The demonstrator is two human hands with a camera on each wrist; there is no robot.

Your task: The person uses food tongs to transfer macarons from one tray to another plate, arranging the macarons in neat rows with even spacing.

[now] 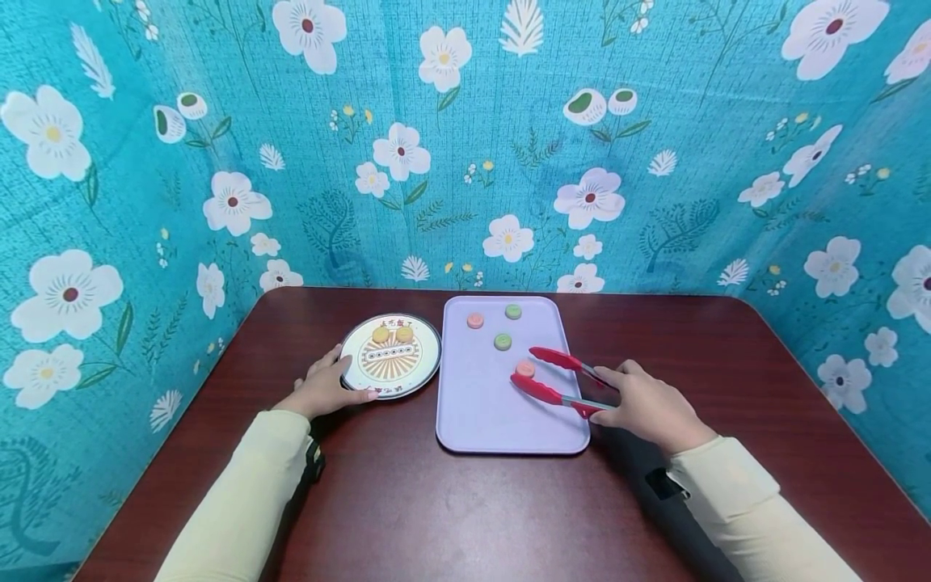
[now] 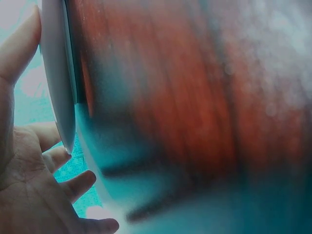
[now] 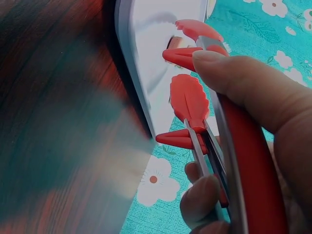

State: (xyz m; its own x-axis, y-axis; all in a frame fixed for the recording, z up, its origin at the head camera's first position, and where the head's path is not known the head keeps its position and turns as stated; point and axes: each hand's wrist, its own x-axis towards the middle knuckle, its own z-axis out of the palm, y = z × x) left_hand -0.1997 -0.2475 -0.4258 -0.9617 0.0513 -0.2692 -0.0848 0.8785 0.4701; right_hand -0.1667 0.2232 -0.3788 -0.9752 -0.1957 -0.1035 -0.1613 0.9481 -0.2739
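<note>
My right hand (image 1: pixel 650 406) grips a pair of red-tipped metal tongs (image 3: pixel 248 161). The tongs' arms are spread, one red tip on either side of a small round pink cookie-like piece (image 1: pixel 525 369) on the lilac tray (image 1: pixel 502 420). Whether the tips touch that piece, I cannot tell. My left hand (image 1: pixel 326 386) rests at the lower left rim of a round plate (image 1: pixel 364 373), its thumb on the rim and its fingers spread, as the left wrist view also shows. Two yellowish round pieces (image 1: pixel 393 334) lie near the plate's far side.
Farther up the tray lie another pink piece (image 1: pixel 475 321) and two green ones (image 1: pixel 503 342). Plate and tray stand side by side on a dark reddish-brown table (image 1: pixel 407 509). Behind the table hangs a teal floral cloth (image 1: pixel 451 162).
</note>
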